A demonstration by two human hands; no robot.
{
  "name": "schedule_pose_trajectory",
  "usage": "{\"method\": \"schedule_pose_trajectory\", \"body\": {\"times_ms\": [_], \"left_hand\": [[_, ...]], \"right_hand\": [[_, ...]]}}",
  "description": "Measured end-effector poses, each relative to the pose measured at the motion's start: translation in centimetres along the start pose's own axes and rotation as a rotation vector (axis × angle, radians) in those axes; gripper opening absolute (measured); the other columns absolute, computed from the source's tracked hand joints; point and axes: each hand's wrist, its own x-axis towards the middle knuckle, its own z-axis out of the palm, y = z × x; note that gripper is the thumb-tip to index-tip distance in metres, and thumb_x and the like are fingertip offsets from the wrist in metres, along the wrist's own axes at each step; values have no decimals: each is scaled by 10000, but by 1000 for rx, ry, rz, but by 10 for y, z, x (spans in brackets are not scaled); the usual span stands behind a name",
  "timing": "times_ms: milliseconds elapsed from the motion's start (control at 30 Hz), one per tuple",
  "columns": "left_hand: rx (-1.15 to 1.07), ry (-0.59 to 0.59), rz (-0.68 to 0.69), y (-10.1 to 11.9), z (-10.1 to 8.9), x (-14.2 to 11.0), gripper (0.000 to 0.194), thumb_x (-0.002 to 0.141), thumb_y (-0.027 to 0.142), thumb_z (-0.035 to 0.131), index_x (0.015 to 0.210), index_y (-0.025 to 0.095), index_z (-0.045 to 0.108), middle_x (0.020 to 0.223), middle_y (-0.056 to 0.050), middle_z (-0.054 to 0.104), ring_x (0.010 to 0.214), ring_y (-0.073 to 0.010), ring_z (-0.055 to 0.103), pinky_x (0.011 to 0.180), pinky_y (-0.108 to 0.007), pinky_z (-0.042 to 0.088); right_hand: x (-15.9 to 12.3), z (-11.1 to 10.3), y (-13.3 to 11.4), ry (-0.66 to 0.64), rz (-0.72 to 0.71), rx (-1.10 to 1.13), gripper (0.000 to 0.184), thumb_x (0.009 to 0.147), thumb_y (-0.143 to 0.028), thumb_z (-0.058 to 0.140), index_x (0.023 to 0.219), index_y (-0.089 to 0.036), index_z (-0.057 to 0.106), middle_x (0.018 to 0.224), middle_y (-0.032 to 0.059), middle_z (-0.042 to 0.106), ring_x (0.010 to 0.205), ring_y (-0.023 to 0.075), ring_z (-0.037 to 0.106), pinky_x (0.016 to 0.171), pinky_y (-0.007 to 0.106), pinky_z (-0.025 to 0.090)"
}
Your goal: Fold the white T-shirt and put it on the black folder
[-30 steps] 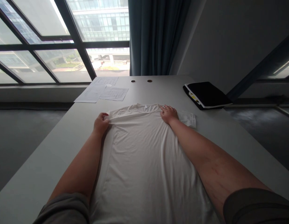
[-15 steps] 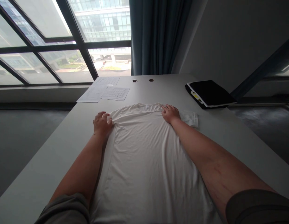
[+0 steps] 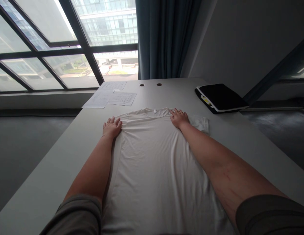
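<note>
A white T-shirt (image 3: 152, 156) lies spread out on the table, its collar toward the far side and its hem out of view below. My left hand (image 3: 112, 126) rests on the left shoulder edge of the shirt, fingers spread and flat; the left sleeve is hidden under or folded away beside it. On the right shoulder, close to the collar, my right hand (image 3: 179, 118) lies palm down with its fingers stretched out. The right sleeve (image 3: 202, 124) pokes out past my right wrist. Shallow wrinkles run down the cloth.
The white table (image 3: 56, 169) reaches to the window and the dark curtain (image 3: 166, 39). Papers with writing (image 3: 122, 98) lie at the far left. A black folder (image 3: 223, 97) with papers inside sits at the far right. Two round cable holes are near the back edge.
My left hand has shifted slightly right, and its curled fingers have flattened out on the shirt's shoulder. My right hand has stayed in place.
</note>
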Motion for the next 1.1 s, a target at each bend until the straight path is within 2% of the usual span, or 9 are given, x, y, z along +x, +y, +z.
{"method": "schedule_pose_trajectory", "body": {"times_ms": [133, 267, 367, 433, 567, 700, 833, 933, 1100], "left_hand": [[-7, -19, 2, -1, 0, 9, 662, 1003, 611, 298, 1600, 355, 424, 1744, -66, 242, 1612, -357, 196, 1270, -664, 156], [-23, -32, -4, 0, -2, 20, 660, 997, 594, 312, 1601, 352, 422, 1743, -70, 244, 1616, -344, 187, 1275, -657, 142], [-35, 13, -77, 3, -5, 21, 658, 981, 583, 363, 1578, 328, 469, 1745, -91, 231, 1617, -366, 166, 1279, -631, 155], [-45, 80, -162, 3, -6, 17, 674, 966, 572, 408, 1576, 295, 475, 1733, -136, 247, 1600, -394, 198, 1263, -625, 198], [-39, 191, -298, -4, -8, -7, 716, 942, 570, 445, 1567, 222, 470, 1586, -234, 445, 1433, -442, 431, 1159, -646, 335], [7, 173, -210, -13, -10, -32, 772, 910, 628, 491, 1563, 217, 462, 1488, -239, 536, 1334, -465, 501, 1077, -645, 413], [-61, 135, -100, -11, -12, -38, 707, 921, 505, 547, 1568, 238, 448, 1322, -171, 681, 1222, -395, 607, 1036, -532, 480], [-120, 150, -60, -10, -10, -33, 584, 922, 394, 564, 1488, 249, 540, 1205, -122, 740, 1153, -330, 655, 1016, -452, 500], [-381, 336, -6, -14, -5, -27, 403, 943, 334, 500, 1291, 200, 654, 1185, -122, 724, 1004, -239, 695, 924, -360, 535]], "right_hand": [[3, -4, -2, -92, 20, -12, 699, 1039, -607, 220, 1691, -353, 202, 1773, 3, 94, 1604, 334, 161, 1269, 604, 138], [3, -5, -2, -96, 12, -13, 712, 1036, -630, 215, 1692, -355, 192, 1773, 9, 93, 1607, 340, 156, 1270, 603, 137], [1, -5, -1, -73, 9, -11, 702, 1039, -619, 223, 1690, -356, 206, 1771, 8, 111, 1603, 342, 171, 1270, 601, 140], [1, -5, -1, -64, 9, -13, 698, 1041, -617, 226, 1688, -355, 213, 1771, 10, 117, 1601, 340, 177, 1269, 598, 145], [0, -4, 0, -57, 2, -26, 693, 1046, -617, 220, 1687, -355, 219, 1769, 16, 134, 1598, 334, 186, 1265, 593, 166], [0, -2, 2, -39, 4, -29, 683, 1046, -607, 231, 1680, -353, 250, 1764, 10, 157, 1595, 324, 200, 1268, 586, 171], [0, -1, 2, -21, 7, -26, 677, 1046, -604, 245, 1672, -349, 279, 1761, 12, 177, 1589, 323, 218, 1268, 583, 176], [-2, -2, 2, -8, 2, -18, 673, 1049, -601, 247, 1667, -341, 299, 1757, 17, 193, 1582, 324, 236, 1266, 576, 188], [-4, -4, 1, 11, 3, -20, 659, 1054, -584, 262, 1654, -325, 342, 1746, 28, 233, 1568, 324, 267, 1263, 563, 201]]}}
